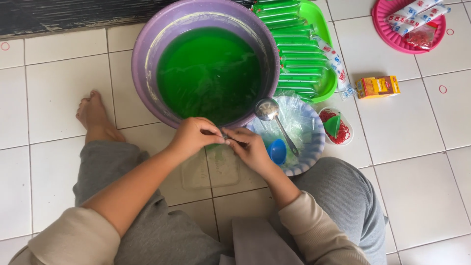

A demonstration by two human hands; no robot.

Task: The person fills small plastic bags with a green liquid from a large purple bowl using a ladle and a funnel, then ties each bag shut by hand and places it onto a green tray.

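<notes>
Centre frame | left hand (pixel 194 135) and right hand (pixel 250 147) pinch thin clear plastic sleeve (pixel 226 140) | judged limp, light, slippery; grip at open mouth | beside purple basin of green liquid (pixel 147 64)

Home floor workspace: white tiled floor (pixel 407 162), person seated barefoot, plastic basin (pixel 147 54), household trays (pixel 324 29).

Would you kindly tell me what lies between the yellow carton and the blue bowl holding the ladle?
In the head view, a small clear tub of red rubber bands with a green funnel sits between yellow carton and blue bowl.
</notes>
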